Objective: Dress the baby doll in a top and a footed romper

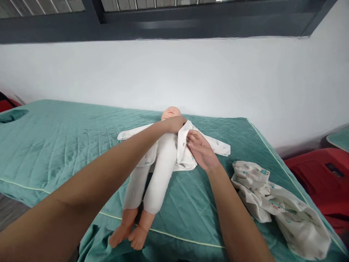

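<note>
A baby doll (pixel 160 174) with a white cloth body lies on its back, head toward the wall and feet toward me. Its arms are in the sleeves of a white printed baby shirt (pixel 218 145), which hangs open at the front. My left hand (pixel 176 124) reaches across the doll's chest to the shirt's edge near the neck; its fingertips are partly hidden behind the cloth. My right hand (pixel 200 149) has its fingers closed on the shirt's front flap, by a small snap. The doll's upper face is out of sight.
A green quilted mattress cover (pixel 68 145) lies under the doll. Crumpled printed baby clothes (pixel 280 207) rest at the right. Beyond the right edge stands a red plastic case (pixel 321 178). A white wall (pixel 163 72) rises behind, below a dark window frame (pixel 191 23).
</note>
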A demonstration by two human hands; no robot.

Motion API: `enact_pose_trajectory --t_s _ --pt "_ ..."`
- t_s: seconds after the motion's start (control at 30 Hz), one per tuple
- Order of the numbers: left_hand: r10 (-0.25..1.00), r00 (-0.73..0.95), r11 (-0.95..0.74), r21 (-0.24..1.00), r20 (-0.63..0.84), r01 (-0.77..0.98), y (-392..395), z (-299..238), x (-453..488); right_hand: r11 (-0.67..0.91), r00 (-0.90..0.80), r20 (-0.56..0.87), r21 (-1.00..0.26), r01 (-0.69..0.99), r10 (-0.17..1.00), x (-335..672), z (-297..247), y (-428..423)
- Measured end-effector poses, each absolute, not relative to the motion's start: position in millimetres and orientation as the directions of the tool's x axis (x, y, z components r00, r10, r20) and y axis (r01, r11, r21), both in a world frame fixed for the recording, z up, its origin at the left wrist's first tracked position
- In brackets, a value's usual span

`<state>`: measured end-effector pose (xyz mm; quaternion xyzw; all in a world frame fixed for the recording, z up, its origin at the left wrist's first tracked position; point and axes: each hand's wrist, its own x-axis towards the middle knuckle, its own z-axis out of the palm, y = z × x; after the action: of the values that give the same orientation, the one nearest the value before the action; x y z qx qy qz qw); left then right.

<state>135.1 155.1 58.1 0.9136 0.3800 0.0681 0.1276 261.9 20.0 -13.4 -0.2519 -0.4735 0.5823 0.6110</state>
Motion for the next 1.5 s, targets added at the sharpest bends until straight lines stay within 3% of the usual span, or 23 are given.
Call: enact_pose_trajectory --t_s 0.17,0.33,0.43,0.57,0.73,0.83,1.0,1.13,1.33,1.5 --pt "0.691 0.721 -0.609 0.575 0.047 0.547 142.6 74.2 106.7 0.208 -0.189 0.283 -0.918 -0.338 0.940 256.6 -15.3 17.2" --pt "0.676 0.734 -0.617 0.491 -0.070 0.615 130.9 68.4 113.1 0.202 -0.256 0.263 -0.949 -0.241 0.930 259.9 -11.4 11.1" --pt "0.720 0.693 -0.634 0.454 0.048 0.627 133.7 61.0 121.1 0.189 -0.281 0.256 -0.951 -0.244 0.925 264.1 -9.7 8.8" --pt "0.779 0.563 -0.615 0.510 0.276 0.601 136.4 61.4 116.8 0.157 -0.346 0.282 -0.924 -0.348 0.895 265.5 -4.1 4.1" --pt "0.842 0.422 -0.538 0.580 0.336 0.611 127.1 61.1 97.7 0.067 -0.433 0.255 -0.913 -0.403 0.865 256.9 3.6 -3.1" --pt "0.839 0.460 -0.528 0.642 0.291 0.556 118.5 57.0 89.3 0.055 -0.456 0.243 -0.920 -0.388 0.856 252.8 3.6 -4.1" --pt "0.767 0.638 -0.500 0.677 0.058 0.539 114.6 61.3 78.1 0.079 -0.477 0.252 -0.932 -0.354 0.842 252.6 2.4 -3.4" --pt "0.755 0.655 -0.470 0.730 0.042 0.495 117.1 63.4 77.2 0.091 -0.473 0.244 -0.942 -0.323 0.847 253.9 0.7 -3.0" --pt "0.841 0.482 -0.452 0.809 0.245 0.377 120.4 46.2 82.9 0.074 -0.467 0.214 -0.951 -0.300 0.858 254.1 -5.3 -0.3" --pt "0.921 0.254 -0.369 0.867 0.294 0.335 128.0 33.7 82.5 0.074 -0.456 0.187 -0.964 -0.255 0.870 253.0 -6.3 0.3"
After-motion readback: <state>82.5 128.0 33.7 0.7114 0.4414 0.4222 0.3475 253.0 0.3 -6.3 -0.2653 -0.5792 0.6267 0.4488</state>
